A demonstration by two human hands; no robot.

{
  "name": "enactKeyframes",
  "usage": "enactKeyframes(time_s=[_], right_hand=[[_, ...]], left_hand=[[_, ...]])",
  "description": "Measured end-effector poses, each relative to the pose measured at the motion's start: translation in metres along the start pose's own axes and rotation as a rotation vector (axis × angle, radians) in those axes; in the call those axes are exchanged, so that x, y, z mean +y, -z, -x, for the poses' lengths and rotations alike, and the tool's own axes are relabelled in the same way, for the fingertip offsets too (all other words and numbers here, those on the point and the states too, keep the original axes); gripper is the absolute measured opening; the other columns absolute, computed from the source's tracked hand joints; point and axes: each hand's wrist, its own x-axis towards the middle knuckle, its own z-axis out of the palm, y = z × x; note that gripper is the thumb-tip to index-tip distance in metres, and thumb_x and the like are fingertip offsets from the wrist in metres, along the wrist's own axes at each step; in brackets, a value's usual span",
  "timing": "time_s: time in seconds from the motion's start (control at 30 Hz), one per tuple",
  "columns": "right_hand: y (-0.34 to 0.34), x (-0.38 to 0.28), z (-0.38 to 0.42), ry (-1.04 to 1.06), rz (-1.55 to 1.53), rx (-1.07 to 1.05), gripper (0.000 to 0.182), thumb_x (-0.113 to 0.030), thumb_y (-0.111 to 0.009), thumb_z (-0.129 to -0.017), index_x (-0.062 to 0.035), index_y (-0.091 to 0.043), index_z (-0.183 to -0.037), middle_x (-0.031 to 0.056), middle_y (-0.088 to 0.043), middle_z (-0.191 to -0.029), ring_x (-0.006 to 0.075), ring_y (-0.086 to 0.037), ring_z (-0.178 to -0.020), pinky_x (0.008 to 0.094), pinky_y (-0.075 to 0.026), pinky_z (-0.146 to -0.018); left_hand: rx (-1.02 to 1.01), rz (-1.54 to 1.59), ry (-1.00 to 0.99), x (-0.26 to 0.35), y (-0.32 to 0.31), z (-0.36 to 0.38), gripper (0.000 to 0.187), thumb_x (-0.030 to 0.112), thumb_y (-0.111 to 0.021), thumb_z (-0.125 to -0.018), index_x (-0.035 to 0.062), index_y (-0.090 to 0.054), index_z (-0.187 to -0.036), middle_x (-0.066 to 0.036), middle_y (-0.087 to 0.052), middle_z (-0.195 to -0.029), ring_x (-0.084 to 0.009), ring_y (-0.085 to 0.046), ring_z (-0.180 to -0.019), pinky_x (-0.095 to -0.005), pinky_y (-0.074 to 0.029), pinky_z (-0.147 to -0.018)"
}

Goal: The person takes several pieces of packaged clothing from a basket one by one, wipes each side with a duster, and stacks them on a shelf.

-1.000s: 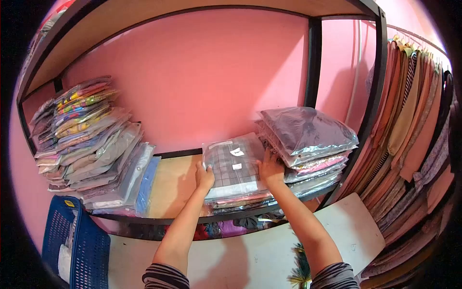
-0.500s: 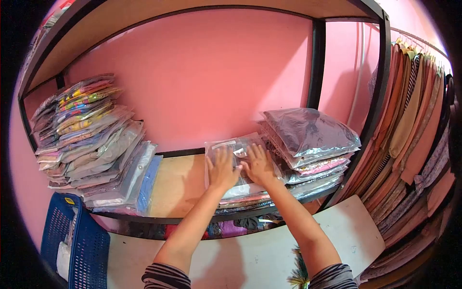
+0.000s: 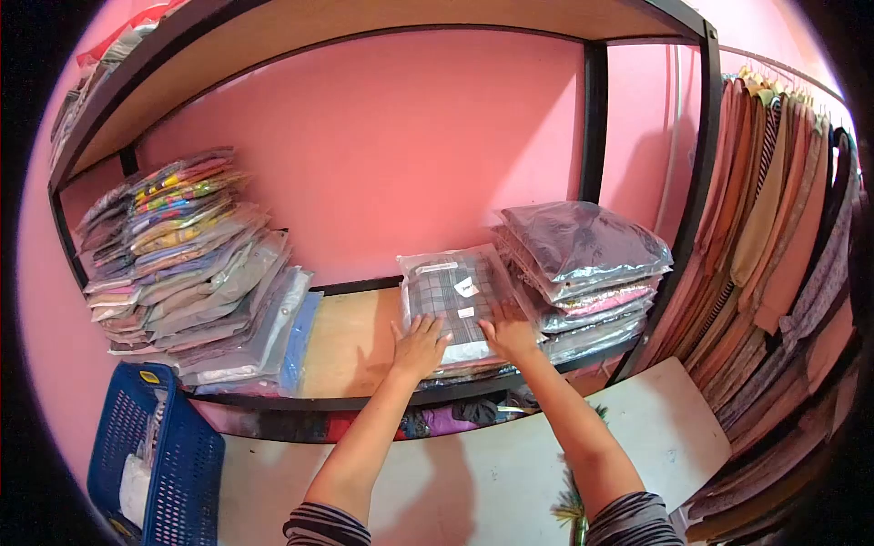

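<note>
A grey checked garment in a clear plastic bag lies on top of a low pile in the middle of the shelf. My left hand rests on the bag's lower left part with fingers spread. On its lower right side lies my right hand, fingers also apart. Neither hand grips anything. Just right of the bag stands a taller stack of bagged clothes, with a dark bagged garment on top.
A leaning pile of bagged clothes fills the shelf's left end. Below it is a blue basket. A white table stands in front. Clothes on hangers line the right side. Black posts frame the shelf.
Both hands have slid toward me over the bag, uncovering the checked garment and its white labels. The view has shifted slightly.
</note>
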Motion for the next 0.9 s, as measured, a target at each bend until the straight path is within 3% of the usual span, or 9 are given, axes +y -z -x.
enactKeyframes(time_s=[0.1,0.17,0.23,0.37,0.53,0.7,0.77,0.83,0.9], right_hand=[[-0.008,0.001,0.054,0.137,-0.062,0.336,0.055,-0.035,-0.043,-0.082,0.0037,-0.034,-0.119,0.0253,-0.033,-0.125,0.036,-0.033,-0.116,0.0426,-0.024,-0.097],[-0.018,-0.004,0.109,0.218,-0.122,0.599,0.055,-0.024,-0.051,-0.079,0.0058,-0.031,-0.121,0.0254,-0.031,-0.125,0.0382,-0.031,-0.116,0.0444,-0.023,-0.097],[-0.036,-0.012,0.171,0.138,-0.208,0.465,0.058,-0.022,-0.051,-0.079,0.0074,-0.026,-0.123,0.0275,-0.028,-0.126,0.0412,-0.027,-0.117,0.046,-0.023,-0.097],[-0.157,0.003,0.301,0.2,-0.091,0.075,0.06,-0.025,-0.049,-0.08,0.0085,-0.024,-0.123,0.0321,-0.023,-0.126,0.0467,-0.023,-0.117,0.0488,-0.021,-0.097],[-0.123,-0.067,0.378,0.206,-0.358,-0.093,0.06,-0.024,-0.049,-0.079,0.0112,-0.025,-0.121,0.0317,-0.028,-0.123,0.0477,-0.026,-0.115,0.0471,-0.023,-0.097],[-0.156,-0.105,0.392,0.311,-0.365,-0.256,0.061,-0.029,-0.049,-0.078,0.0079,-0.027,-0.122,0.0289,-0.028,-0.125,0.0447,-0.023,-0.117,0.0483,-0.019,-0.098],[-0.171,-0.123,0.391,0.371,-0.393,-0.312,0.059,-0.028,-0.047,-0.08,0.0016,-0.025,-0.126,0.0238,-0.026,-0.129,0.0408,-0.02,-0.121,0.05,-0.017,-0.098],[-0.181,-0.148,0.385,0.397,-0.375,-0.3,0.057,-0.03,-0.045,-0.08,0.0025,-0.029,-0.124,0.0241,-0.027,-0.128,0.0405,-0.02,-0.121,0.0497,-0.018,-0.097],[-0.188,-0.17,0.383,0.452,-0.426,-0.318,0.056,-0.03,-0.045,-0.081,0.0025,-0.029,-0.124,0.0245,-0.027,-0.128,0.0405,-0.02,-0.121,0.0499,-0.017,-0.097]], left_hand=[[0.272,-0.043,-0.06,-0.014,-0.001,0.055,0.052,0.036,-0.035,-0.085,0.0059,-0.029,-0.128,-0.015,-0.025,-0.134,-0.0307,-0.02,-0.125,-0.0566,-0.007,-0.097],[0.424,0.245,-0.122,-0.029,-0.01,0.099,0.054,0.033,-0.045,-0.082,0.0046,-0.03,-0.126,-0.019,-0.025,-0.132,-0.0345,-0.022,-0.123,-0.0575,-0.01,-0.096],[0.343,0.057,0.03,-0.043,-0.025,0.158,0.053,0.031,-0.046,-0.082,0.0034,-0.03,-0.126,-0.021,-0.02,-0.134,-0.0358,-0.019,-0.124,-0.0554,-0.013,-0.096],[0.091,0.238,0.29,-0.082,-0.097,0.301,0.056,0.029,-0.051,-0.079,0.0022,-0.032,-0.124,-0.023,-0.018,-0.133,-0.0375,-0.016,-0.124,-0.056,-0.022,-0.093],[-0.171,0.359,0.574,-0.107,-0.136,0.448,0.064,0.031,-0.057,-0.072,0.0029,-0.032,-0.124,-0.021,-0.016,-0.135,-0.0361,-0.017,-0.124,-0.0541,-0.023,-0.094],[-0.445,0.285,0.345,-0.127,-0.133,0.516,0.058,0.028,-0.057,-0.072,0.002,-0.038,-0.12,-0.02,-0.033,-0.127,-0.0314,-0.026,-0.121,-0.0407,-0.03,-0.094],[-0.619,0.587,0.333,-0.149,-0.114,0.506,0.053,0.025,-0.055,-0.076,0.0016,-0.038,-0.121,-0.022,-0.037,-0.123,-0.0322,-0.036,-0.115,-0.0368,-0.032,-0.094],[-0.227,0.455,0.281,-0.143,-0.076,0.514,0.045,0.022,-0.053,-0.075,0.0012,-0.044,-0.114,-0.021,-0.046,-0.115,-0.0328,-0.044,-0.106,-0.0348,-0.035,-0.091],[-0.116,0.402,0.251,-0.161,-0.049,0.516,0.043,0.019,-0.053,-0.076,0.0015,-0.044,-0.114,-0.02,-0.046,-0.115,-0.0318,-0.045,-0.106,-0.0352,-0.035,-0.091]])
